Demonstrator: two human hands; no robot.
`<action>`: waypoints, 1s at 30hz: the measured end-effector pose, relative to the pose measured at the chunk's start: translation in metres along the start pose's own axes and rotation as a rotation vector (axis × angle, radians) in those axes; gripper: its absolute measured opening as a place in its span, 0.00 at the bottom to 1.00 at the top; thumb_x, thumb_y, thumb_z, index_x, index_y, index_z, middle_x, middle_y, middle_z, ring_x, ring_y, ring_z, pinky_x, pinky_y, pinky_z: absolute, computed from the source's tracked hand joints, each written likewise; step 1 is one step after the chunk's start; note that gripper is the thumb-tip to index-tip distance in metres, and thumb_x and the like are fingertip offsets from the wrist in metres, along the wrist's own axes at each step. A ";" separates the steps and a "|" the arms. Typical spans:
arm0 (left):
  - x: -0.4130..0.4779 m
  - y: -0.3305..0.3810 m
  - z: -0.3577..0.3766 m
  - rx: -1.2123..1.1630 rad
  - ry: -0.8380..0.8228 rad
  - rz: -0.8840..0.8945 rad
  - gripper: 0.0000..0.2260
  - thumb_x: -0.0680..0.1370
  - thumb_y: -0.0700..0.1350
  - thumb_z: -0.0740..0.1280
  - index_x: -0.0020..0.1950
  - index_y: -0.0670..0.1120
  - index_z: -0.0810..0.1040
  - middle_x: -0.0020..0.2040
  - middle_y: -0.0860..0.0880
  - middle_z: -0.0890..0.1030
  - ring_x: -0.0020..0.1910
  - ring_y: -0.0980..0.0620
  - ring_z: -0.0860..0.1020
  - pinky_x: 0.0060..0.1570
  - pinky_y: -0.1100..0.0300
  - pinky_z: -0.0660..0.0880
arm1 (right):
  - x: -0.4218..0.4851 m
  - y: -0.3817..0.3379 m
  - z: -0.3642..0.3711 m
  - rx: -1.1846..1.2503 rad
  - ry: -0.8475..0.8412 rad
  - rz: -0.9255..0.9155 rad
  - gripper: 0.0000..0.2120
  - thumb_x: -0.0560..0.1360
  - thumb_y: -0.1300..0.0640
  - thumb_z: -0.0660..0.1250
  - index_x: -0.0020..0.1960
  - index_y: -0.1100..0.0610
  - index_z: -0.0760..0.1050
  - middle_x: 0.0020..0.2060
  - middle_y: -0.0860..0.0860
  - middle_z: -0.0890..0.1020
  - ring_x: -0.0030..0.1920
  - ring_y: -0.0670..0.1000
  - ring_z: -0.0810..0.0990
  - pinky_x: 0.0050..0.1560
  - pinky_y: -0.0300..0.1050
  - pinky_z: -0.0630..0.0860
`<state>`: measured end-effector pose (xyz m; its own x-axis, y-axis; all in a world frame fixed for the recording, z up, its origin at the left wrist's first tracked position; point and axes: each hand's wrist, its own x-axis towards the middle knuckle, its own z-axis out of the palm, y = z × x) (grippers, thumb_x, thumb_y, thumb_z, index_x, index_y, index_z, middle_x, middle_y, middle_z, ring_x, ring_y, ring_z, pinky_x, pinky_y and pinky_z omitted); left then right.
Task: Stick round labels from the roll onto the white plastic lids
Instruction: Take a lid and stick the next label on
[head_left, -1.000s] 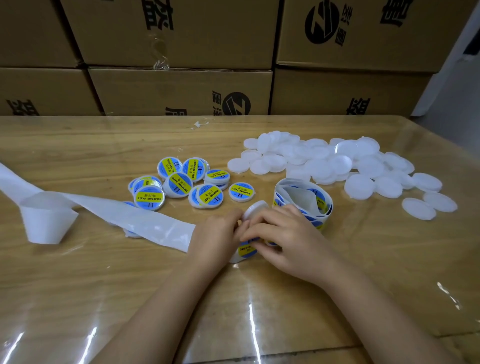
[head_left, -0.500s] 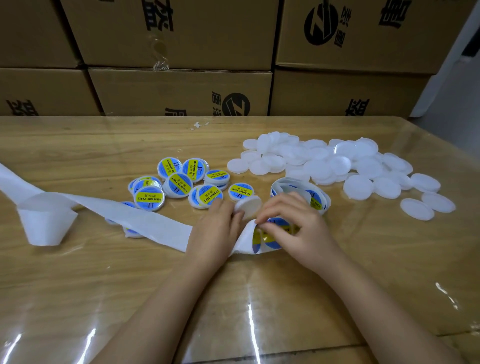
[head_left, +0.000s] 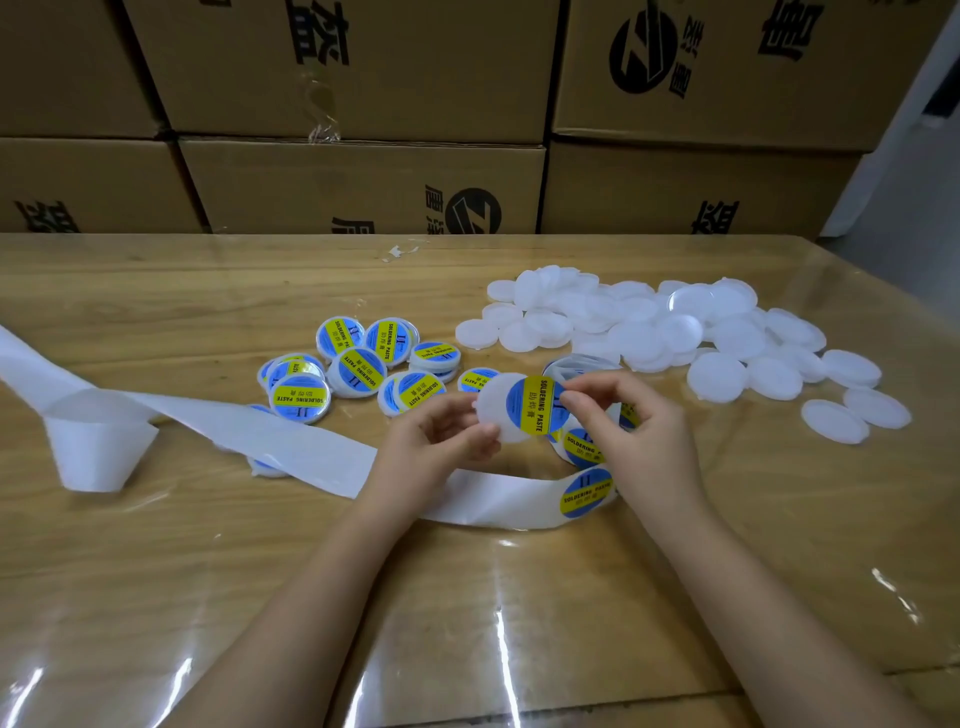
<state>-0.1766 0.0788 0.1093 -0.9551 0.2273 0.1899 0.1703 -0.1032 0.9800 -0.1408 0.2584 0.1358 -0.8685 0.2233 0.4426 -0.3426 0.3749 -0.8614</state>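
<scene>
Change: both hands have come up off the bench since half a second ago; a label now lies over the white lid, which was bare then.
Bench (head_left: 208, 597): wood under a glossy clear sheet; both forearms reach in from the bottom edge of the frame.
Backing strip (head_left: 291, 441): white paper running from mid left across to the centre, passing under the hands, with a loose curl at the left.
Strip label (head_left: 587, 491): one blue-and-yellow round sticker on the strip, just below the right hand.
Left hand (head_left: 441, 441): thumb and curled fingers grip the lid's lower left edge.
Right hand (head_left: 639, 436): thumb and forefinger pinch the label's right edge.
Lid (head_left: 491, 410): held between the two hands at frame centre, above the strip, face toward the camera.
Label (head_left: 537, 405): on the lid's right part, reading SOLDERING PASTE.
Roll (head_left: 582, 364): just behind the right hand, mostly hidden.
Labelled lids (head_left: 358, 369): cluster left of centre, behind the left hand.
Plain lids (head_left: 675, 332): white pile at the upper right, behind the right hand.
Cartons (head_left: 363, 182): brown boxes stacked along the far edge.
</scene>
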 end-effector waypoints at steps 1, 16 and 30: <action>-0.001 0.000 0.001 -0.011 -0.020 0.005 0.10 0.74 0.30 0.66 0.52 0.41 0.79 0.34 0.52 0.82 0.34 0.56 0.81 0.37 0.65 0.77 | 0.000 0.000 0.000 -0.032 -0.004 -0.005 0.09 0.71 0.61 0.72 0.38 0.47 0.79 0.34 0.37 0.80 0.39 0.41 0.78 0.49 0.40 0.73; -0.002 -0.002 0.002 -0.031 -0.083 -0.014 0.10 0.69 0.41 0.70 0.50 0.46 0.81 0.38 0.51 0.84 0.36 0.55 0.81 0.38 0.66 0.76 | -0.001 0.002 0.005 -0.205 -0.005 -0.114 0.09 0.71 0.59 0.72 0.38 0.46 0.79 0.32 0.37 0.77 0.43 0.37 0.74 0.58 0.62 0.69; -0.002 -0.004 0.002 -0.008 -0.079 0.008 0.11 0.67 0.45 0.71 0.49 0.48 0.81 0.37 0.51 0.84 0.36 0.55 0.81 0.40 0.63 0.78 | -0.002 0.006 0.005 -0.314 0.003 -0.157 0.03 0.71 0.58 0.72 0.41 0.51 0.81 0.33 0.37 0.76 0.45 0.40 0.73 0.57 0.57 0.68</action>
<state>-0.1751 0.0810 0.1049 -0.9316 0.3018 0.2025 0.1760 -0.1128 0.9779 -0.1426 0.2558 0.1289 -0.8128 0.1435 0.5646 -0.3442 0.6636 -0.6642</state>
